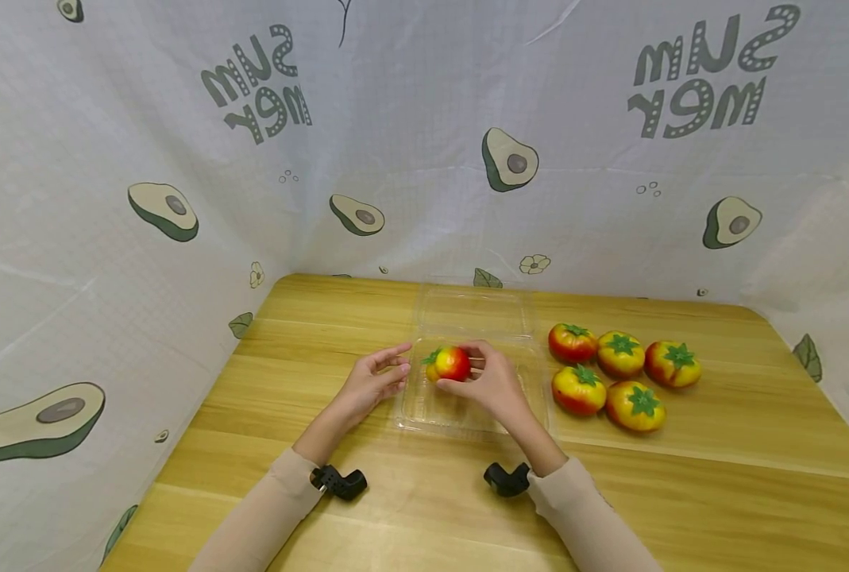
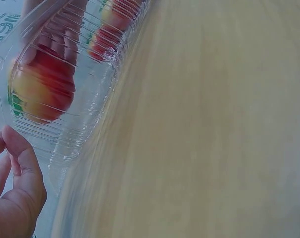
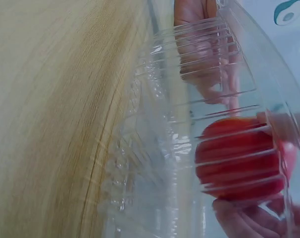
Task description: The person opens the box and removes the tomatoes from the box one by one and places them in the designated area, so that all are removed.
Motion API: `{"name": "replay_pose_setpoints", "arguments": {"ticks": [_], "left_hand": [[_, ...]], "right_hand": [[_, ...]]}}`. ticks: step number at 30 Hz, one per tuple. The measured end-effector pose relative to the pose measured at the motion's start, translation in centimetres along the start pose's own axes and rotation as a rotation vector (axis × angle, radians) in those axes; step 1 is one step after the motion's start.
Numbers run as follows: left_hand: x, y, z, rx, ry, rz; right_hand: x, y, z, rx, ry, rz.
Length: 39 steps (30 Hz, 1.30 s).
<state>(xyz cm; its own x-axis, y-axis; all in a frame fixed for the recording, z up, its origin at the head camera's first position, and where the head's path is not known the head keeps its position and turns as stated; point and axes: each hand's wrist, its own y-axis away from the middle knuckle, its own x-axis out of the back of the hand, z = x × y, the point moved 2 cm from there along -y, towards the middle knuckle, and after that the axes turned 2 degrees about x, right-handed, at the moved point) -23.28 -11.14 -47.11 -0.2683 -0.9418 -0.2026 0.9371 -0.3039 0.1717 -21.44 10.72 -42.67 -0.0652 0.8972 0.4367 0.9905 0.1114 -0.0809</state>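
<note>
My right hand [image 1: 492, 381] grips a red and yellow tomato [image 1: 453, 364] with a green leafy top, its fingers and thumb around the fruit's right side. The tomato is over the base of a clear plastic clamshell box [image 1: 467, 425], its leafy top turned to the left. At the box's left edge is my left hand [image 1: 370, 383], its fingers loosely bent and its fingertips right at the rim. Through the ribbed plastic, the left wrist view shows the held tomato [image 2: 43, 87], and the right wrist view shows its red side [image 3: 239, 158].
Several similar tomatoes [image 1: 620, 353] stand in a cluster right of the box. The box's lid [image 1: 474, 310] lies folded back toward the rear edge of the wooden table [image 1: 424, 508]. White avocado-print cloth [image 1: 410, 95] hangs behind and at the sides.
</note>
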Motion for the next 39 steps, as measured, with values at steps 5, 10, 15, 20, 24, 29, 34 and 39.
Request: {"name": "replay_pose_setpoints", "arguments": {"ticks": [5,10,15,20,24,29,34,39], "left_hand": [[0.0,0.0,0.0,-0.001,0.004,0.0],[0.0,0.1,0.0,0.001,0.01,0.004],[-0.1,0.1,0.1,0.003,0.015,0.0],[-0.1,0.1,0.1,0.004,0.01,0.002],[0.0,0.2,0.1,0.006,0.015,0.001],[0.0,0.2,0.1,0.005,0.025,0.004],[0.0,0.2,0.1,0.008,0.027,0.009],[0.0,0.2,0.1,0.004,0.035,-0.005]], "right_hand": [[0.4,0.3,0.1,0.022,0.007,0.007],[0.8,0.7,0.0,0.055,-0.022,0.006],[1.3,1.1,-0.2,0.065,-0.083,-0.014],[1.8,1.4,0.1,0.052,-0.137,-0.023],[2.3,1.6,0.3,0.053,-0.147,-0.018],[3.1,1.9,0.5,0.057,-0.131,-0.008],[3.9,2.4,0.5,0.076,-0.128,-0.001],[4.6,2.9,0.6,0.096,-0.123,0.008]]}}
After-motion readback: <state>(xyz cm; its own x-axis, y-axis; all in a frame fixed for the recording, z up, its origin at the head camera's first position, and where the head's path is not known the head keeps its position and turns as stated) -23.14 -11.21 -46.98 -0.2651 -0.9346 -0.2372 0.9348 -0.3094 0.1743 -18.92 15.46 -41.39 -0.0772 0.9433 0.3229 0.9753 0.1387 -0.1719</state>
